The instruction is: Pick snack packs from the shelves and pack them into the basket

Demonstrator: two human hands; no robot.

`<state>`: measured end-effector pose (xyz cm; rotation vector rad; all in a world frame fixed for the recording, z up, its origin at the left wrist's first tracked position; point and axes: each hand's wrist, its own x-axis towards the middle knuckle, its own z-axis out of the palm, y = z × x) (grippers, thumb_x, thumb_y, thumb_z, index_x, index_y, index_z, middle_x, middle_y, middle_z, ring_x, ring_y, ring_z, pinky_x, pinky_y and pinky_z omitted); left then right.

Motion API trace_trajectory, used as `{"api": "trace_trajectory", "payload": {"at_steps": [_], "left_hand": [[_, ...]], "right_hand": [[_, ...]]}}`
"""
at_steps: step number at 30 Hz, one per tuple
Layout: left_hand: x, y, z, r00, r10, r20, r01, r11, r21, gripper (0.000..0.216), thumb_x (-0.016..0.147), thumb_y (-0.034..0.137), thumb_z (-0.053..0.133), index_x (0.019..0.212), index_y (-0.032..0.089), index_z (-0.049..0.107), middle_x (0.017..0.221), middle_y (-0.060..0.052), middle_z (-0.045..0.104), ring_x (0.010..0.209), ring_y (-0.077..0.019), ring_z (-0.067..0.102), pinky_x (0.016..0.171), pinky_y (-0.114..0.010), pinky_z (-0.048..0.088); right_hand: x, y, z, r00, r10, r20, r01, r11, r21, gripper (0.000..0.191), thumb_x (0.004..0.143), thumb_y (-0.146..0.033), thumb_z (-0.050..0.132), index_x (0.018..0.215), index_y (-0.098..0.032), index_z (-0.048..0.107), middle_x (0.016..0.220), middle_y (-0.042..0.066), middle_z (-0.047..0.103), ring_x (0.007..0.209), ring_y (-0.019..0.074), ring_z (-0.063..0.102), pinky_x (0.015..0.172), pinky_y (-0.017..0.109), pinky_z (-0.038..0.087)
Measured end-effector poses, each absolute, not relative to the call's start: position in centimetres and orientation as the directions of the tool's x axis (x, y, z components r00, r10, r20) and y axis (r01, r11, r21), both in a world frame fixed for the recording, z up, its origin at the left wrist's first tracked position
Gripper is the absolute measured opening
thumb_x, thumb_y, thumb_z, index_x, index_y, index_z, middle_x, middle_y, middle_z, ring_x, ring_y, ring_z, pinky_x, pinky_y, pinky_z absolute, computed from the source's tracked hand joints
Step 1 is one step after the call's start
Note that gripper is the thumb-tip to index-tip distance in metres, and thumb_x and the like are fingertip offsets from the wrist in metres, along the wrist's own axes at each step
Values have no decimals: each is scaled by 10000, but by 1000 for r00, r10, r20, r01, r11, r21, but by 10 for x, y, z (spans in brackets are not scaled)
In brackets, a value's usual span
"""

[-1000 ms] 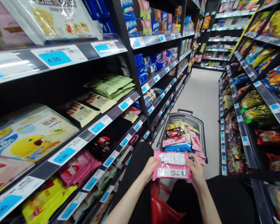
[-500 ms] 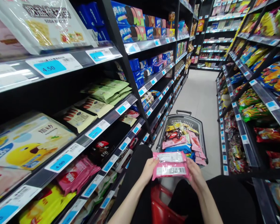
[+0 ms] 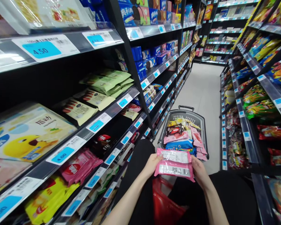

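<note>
Between my two hands is a pink snack packet [image 3: 174,165], its printed back with a barcode facing up. My left hand [image 3: 154,165] grips its left end, thumb on top. My right hand [image 3: 198,170] closes on the right end, with its fingers partly hidden beneath. Just beyond the packet stands a grey shopping basket [image 3: 202,128] on the floor. Inside it lie several packets: a dark brown packet [image 3: 174,129], pink packets [image 3: 196,137] and a blue packet [image 3: 179,145].
On my left, the shelf holds pink packets [image 3: 81,165], yellow packets [image 3: 45,201], green packets [image 3: 107,82] and a duck-printed package [image 3: 25,137]. Bagged snacks [image 3: 257,106] line the right-hand shelf. Below my hands is something red [image 3: 165,200], between my knees. The aisle floor [image 3: 196,84] runs ahead.
My view has tipped slightly downward, so the shelves sit higher in the picture. The packet has tilted a little, its right end lower, and both hands still hold it.
</note>
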<state>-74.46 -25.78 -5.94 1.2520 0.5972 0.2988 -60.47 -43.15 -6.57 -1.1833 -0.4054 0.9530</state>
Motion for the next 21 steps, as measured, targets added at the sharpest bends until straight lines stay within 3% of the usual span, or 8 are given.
{"api": "trace_trajectory", "payload": {"at_steps": [4, 9, 12, 14, 21], "left_hand": [[-744, -258, -56, 821, 510, -256, 95, 320, 943, 595, 611, 653, 644, 723, 73, 708, 602, -72, 655, 568, -164, 578, 580, -241, 427], [-745, -258, -52, 823, 513, -243, 79, 319, 944, 589, 616, 651, 643, 754, 83, 714, 637, -82, 675, 601, -187, 609, 614, -261, 452], [-745, -257, -52, 828, 502, -249, 90, 320, 943, 618, 603, 676, 631, 730, 77, 711, 594, -76, 662, 581, -187, 606, 592, -258, 447], [-746, -257, -53, 839, 485, -248, 97, 316, 944, 624, 605, 683, 623, 719, 75, 711, 577, -71, 656, 575, -185, 604, 593, -259, 448], [-748, -256, -51, 892, 400, -209, 89, 299, 950, 635, 612, 684, 614, 725, 67, 714, 622, -86, 669, 652, -216, 625, 653, -287, 466]], "right_hand": [[-602, -433, -65, 580, 804, -132, -303, 62, -951, 342, 652, -462, 729, 755, -202, 531, 690, -16, 556, 607, 138, 529, 552, 243, 433], [-602, -431, -67, 730, 683, -24, -138, 113, -984, 398, 679, -398, 716, 989, -231, 531, 616, -59, 469, 536, 110, 448, 514, 221, 379], [-602, -431, -67, 713, 701, 5, -47, 54, -997, 261, 704, -412, 688, 800, -202, 567, 627, -32, 482, 563, 119, 451, 521, 227, 367], [-602, -432, -66, 693, 721, 1, -4, 5, -1000, 267, 739, -434, 648, 706, -198, 527, 624, -30, 466, 554, 115, 426, 511, 225, 347], [-600, -435, -63, 647, 762, 19, 28, 1, -1000, 295, 788, -470, 579, 700, -207, 480, 683, -23, 430, 612, 128, 410, 555, 230, 366]]}}
